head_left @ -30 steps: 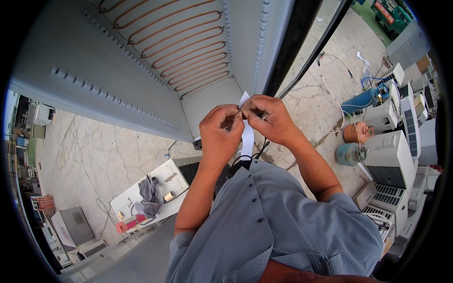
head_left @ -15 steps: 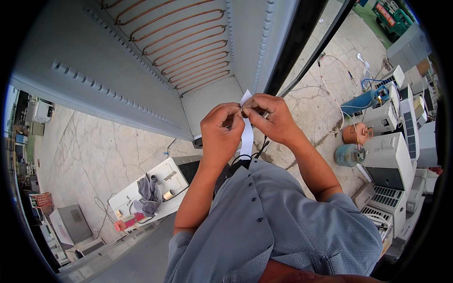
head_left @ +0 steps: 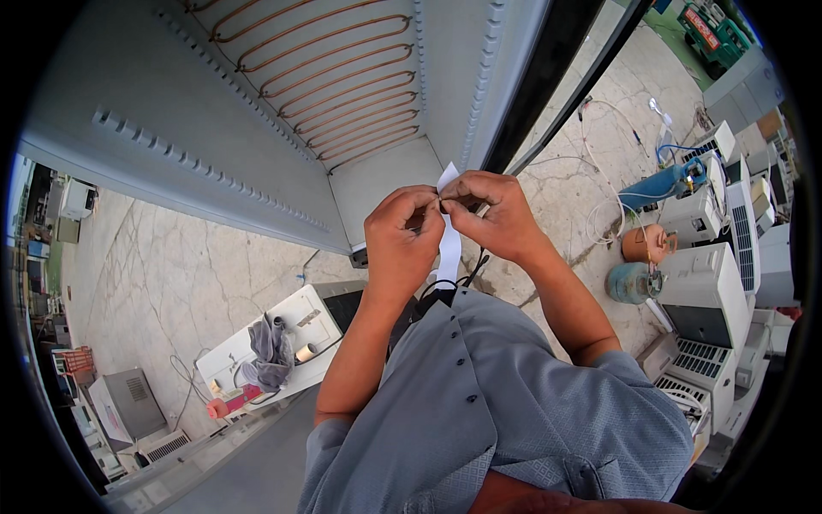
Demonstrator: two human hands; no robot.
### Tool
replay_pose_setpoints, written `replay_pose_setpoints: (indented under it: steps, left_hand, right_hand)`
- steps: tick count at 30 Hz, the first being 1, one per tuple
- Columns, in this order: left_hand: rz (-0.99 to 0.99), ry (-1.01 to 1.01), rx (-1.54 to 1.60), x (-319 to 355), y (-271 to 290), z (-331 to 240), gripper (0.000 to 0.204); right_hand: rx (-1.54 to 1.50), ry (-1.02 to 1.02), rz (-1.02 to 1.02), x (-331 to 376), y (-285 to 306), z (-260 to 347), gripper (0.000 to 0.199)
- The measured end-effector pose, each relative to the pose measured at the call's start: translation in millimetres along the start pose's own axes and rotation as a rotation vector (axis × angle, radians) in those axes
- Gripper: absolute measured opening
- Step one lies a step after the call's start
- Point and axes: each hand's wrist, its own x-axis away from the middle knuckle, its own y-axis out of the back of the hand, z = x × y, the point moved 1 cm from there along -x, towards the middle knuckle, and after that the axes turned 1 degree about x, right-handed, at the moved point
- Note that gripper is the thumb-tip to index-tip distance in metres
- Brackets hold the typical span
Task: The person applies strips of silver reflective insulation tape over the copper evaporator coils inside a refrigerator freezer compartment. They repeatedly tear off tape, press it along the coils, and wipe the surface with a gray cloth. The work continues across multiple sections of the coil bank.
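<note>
Both my hands meet in front of my shirt, pinching a white strip (head_left: 449, 257) that looks like paper or tape. My left hand (head_left: 404, 224) grips its left edge with thumb and forefinger. From the other side, my right hand (head_left: 497, 214) pinches it at the same spot, the fingertips of both hands nearly touching. One end of the strip sticks up past my fingers and the rest hangs toward my waist. Ahead stands an open white cabinet (head_left: 377, 184), with copper tubing (head_left: 342, 94) looped along its back wall. What lies between my fingertips is mostly hidden.
At lower left a white panel (head_left: 312, 308) carries a grey cloth (head_left: 272, 353) and a small roll (head_left: 306, 352). On the right are a blue cylinder (head_left: 655, 188), an orange tank (head_left: 644, 244), a teal tank (head_left: 629, 283), white hoses (head_left: 591, 150) and several air-conditioner units (head_left: 698, 283). The concrete floor is cracked.
Almost nothing differs. The white strip's hanging part has shifted very slightly to the right; both hands keep their pinch in the same place.
</note>
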Motion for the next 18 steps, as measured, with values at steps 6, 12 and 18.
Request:
replay_pose_setpoints:
  steps: [6,12,18]
  left_hand:
    - [0.012,0.015,-0.009,-0.7,-1.8,4.4,0.009]
    - [-0.003,0.100,0.131,0.8,-4.2,11.1,0.009]
    - [-0.007,0.258,0.225,0.6,-4.7,15.6,0.008]
  right_hand:
    - [-0.012,-0.022,-0.030,-1.0,-1.2,-5.1,0.002]
    - [-0.034,-0.062,-0.044,-0.2,-2.0,-6.2,0.002]
    - [-0.069,-0.119,-0.062,0.8,-4.1,-10.0,0.002]
